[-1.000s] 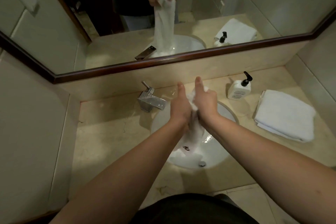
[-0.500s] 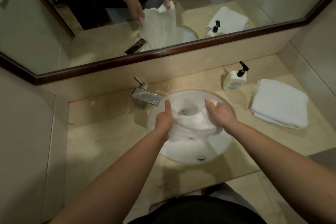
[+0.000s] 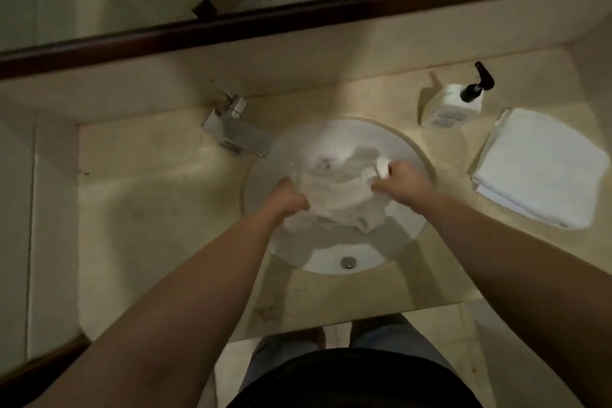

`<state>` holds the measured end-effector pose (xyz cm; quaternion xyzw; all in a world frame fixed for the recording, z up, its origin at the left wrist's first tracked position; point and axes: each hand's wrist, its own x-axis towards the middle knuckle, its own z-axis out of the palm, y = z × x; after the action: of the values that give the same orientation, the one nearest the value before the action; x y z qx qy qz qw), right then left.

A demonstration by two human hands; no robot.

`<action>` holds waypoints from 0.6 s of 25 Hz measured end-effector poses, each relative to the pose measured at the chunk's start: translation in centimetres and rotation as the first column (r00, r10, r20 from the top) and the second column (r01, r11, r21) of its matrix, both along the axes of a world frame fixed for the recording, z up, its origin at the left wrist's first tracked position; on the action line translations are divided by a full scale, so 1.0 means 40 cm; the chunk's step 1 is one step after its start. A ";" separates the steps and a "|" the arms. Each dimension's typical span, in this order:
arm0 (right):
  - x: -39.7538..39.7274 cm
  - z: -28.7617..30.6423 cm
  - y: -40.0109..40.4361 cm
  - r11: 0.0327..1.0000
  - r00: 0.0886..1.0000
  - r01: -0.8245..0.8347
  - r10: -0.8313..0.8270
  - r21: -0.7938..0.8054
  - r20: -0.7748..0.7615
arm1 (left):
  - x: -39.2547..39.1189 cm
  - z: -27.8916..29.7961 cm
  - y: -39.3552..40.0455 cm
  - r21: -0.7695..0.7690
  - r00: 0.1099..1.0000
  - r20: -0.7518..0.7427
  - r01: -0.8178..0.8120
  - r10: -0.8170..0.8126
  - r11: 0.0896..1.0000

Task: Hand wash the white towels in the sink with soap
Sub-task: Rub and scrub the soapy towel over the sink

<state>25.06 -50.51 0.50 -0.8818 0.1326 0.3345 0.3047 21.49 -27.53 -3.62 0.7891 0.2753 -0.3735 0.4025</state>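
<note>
A wet white towel (image 3: 337,189) is spread in the round white sink (image 3: 407,156). My left hand (image 3: 288,200) grips the towel's left edge with curled fingers. My right hand (image 3: 402,180) grips its right edge, a bunched corner showing above the knuckles. A white soap bottle (image 3: 447,106) with a black pump stands behind the sink to the right. A folded dry white towel (image 3: 539,166) lies on the counter at the far right.
A chrome faucet (image 3: 235,134) sits at the sink's back left. The drain (image 3: 348,262) shows at the basin's near side. A beige stone counter (image 3: 159,209) surrounds the sink, and a dark-framed mirror (image 3: 298,20) runs along the back wall.
The towel went from being held up and bunched between both hands to lowered and spread wide in the basin. My hands moved apart. The camera tilted further down.
</note>
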 end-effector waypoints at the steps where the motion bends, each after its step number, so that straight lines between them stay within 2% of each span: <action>1: 0.017 -0.037 -0.006 1.000 1.000 -0.013 0.013 -0.001 -0.018 | 0.015 -0.025 -0.005 0.039 1.000 -0.008 0.007 -0.007 0.999; 2: 0.031 -0.071 -0.008 0.999 1.000 -0.014 0.015 0.028 -0.025 | 0.028 -0.047 -0.007 0.048 1.000 -0.002 -0.027 0.027 0.998; 5: 0.062 -0.152 -0.008 0.973 0.993 0.108 -0.095 0.203 -0.072 | 0.054 -0.112 -0.003 -0.051 0.962 0.049 -0.265 0.267 0.963; 7: 0.069 -0.208 -0.013 0.959 0.985 0.149 -0.123 0.239 -0.120 | 0.048 -0.145 -0.005 -0.102 0.929 0.083 -0.353 0.362 0.930; 9: 0.065 -0.263 -0.019 0.971 0.979 0.131 -0.094 0.202 -0.180 | 0.028 -0.172 -0.013 -0.119 0.933 0.074 -0.343 0.353 0.932; 11: 0.048 -0.309 -0.022 0.987 0.973 0.090 -0.058 0.136 -0.223 | 0.005 -0.211 -0.020 -0.089 0.963 -0.009 -0.269 0.269 0.959; 13: 0.030 -0.343 -0.019 0.995 0.978 0.064 -0.046 0.082 -0.203 | -0.017 -0.246 -0.021 -0.010 0.989 -0.029 -0.145 0.145 0.989; 15: 0.023 -0.362 -0.009 0.996 0.982 0.081 -0.076 0.026 -0.173 | -0.019 -0.254 -0.032 0.106 0.998 0.022 -0.054 0.052 0.993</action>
<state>26.00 -50.87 -13.98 -0.8386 0.1874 0.3991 0.3198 20.72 -28.81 -13.78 0.8053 0.3118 -0.3401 0.3723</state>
